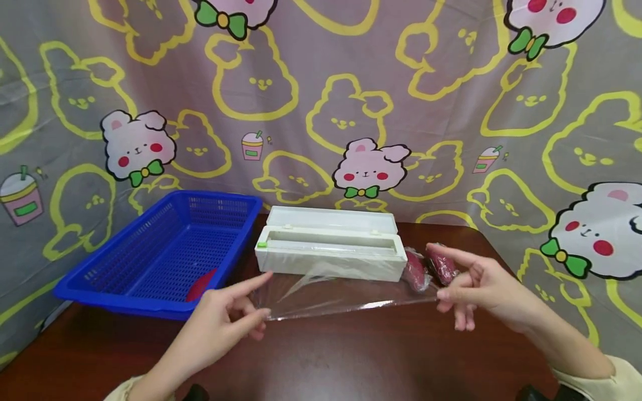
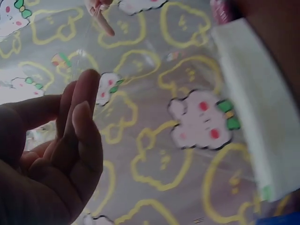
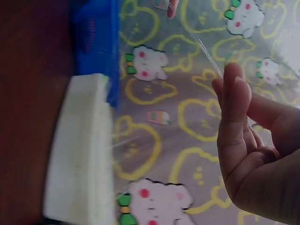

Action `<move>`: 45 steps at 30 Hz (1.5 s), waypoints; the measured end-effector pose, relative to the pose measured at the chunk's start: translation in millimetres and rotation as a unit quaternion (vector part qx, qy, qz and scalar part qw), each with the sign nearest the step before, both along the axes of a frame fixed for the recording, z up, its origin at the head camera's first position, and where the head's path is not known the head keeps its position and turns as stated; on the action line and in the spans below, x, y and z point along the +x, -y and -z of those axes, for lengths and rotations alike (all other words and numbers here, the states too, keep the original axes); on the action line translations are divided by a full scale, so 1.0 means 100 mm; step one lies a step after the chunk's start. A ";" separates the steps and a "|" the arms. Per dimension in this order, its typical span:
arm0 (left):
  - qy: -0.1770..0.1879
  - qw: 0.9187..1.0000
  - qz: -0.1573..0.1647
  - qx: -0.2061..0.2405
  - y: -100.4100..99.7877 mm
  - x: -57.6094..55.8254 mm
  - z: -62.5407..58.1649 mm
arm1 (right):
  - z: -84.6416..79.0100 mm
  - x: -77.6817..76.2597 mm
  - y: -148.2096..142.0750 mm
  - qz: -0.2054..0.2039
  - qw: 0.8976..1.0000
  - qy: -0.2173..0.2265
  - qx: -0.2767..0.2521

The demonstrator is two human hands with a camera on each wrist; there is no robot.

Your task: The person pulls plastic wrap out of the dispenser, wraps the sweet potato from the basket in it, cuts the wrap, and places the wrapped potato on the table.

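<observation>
A sheet of clear cling film (image 1: 346,301) stretches out from the front of a white cling film dispenser box (image 1: 326,264), whose lid (image 1: 331,219) is raised at the back. Its left corner is pinched by my left hand (image 1: 223,320), with the index finger extended over the film. On the other side my right hand (image 1: 484,287) pinches the right corner between thumb and fingers, index finger pointing out. The front edge runs taut between both hands, above the table. Two dark-red oblong items (image 1: 415,270) wrapped in film lie right of the box, partly behind my right hand.
To the left stands a blue plastic basket (image 1: 145,305) with a red item (image 1: 202,284) in its near right corner. Everything rests on a dark brown table (image 1: 331,356). A patterned cloth (image 1: 301,67) hangs behind.
</observation>
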State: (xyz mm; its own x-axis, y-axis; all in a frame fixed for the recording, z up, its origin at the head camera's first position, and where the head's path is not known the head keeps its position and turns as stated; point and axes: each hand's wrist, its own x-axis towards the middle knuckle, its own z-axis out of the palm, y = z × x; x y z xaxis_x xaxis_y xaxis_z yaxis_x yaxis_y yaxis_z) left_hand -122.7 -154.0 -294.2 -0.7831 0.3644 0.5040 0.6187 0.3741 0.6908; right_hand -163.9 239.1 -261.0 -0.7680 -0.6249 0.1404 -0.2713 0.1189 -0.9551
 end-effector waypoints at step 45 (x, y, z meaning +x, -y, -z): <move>0.314 0.939 0.056 -0.131 -0.02 -0.15 1.10 | 1.66 0.06 0.16 0.027 0.966 0.243 0.079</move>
